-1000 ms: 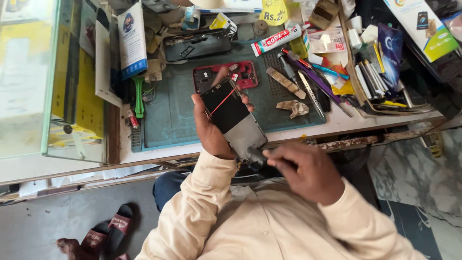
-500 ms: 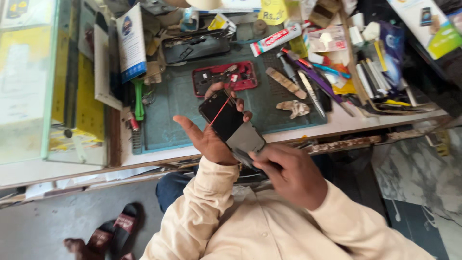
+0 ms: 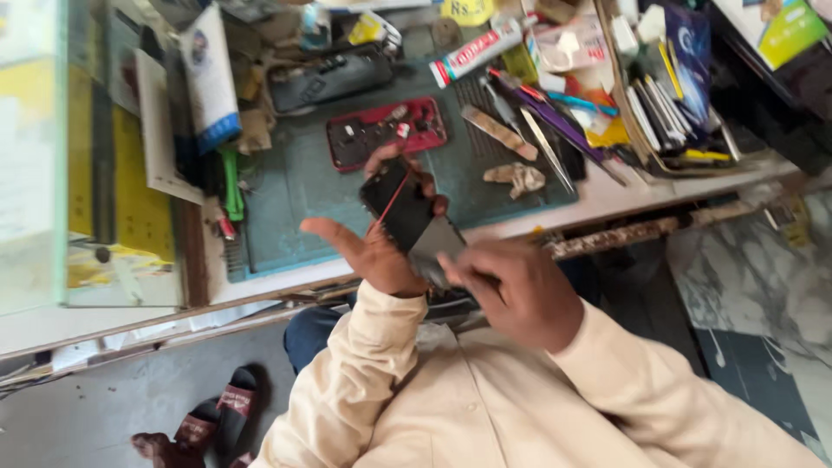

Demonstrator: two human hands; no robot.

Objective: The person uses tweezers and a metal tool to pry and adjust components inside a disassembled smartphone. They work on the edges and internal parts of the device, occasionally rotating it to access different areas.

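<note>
The dark phone panel (image 3: 407, 212) lies tilted across my left hand (image 3: 377, 247), just above the bench edge, fingers curled behind it and thumb spread free. My right hand (image 3: 511, 290) is closed at its lower end; what it pinches I cannot tell. It looks thin, light, stiff and probably brittle, so I'd hold its edges. The red phone shell (image 3: 386, 132) lies on the green mat (image 3: 295, 199) beyond

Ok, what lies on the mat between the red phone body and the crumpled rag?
In the head view, only bare green mat lies between the red phone body and the crumpled rag; the tan strip sits farther back.
</note>
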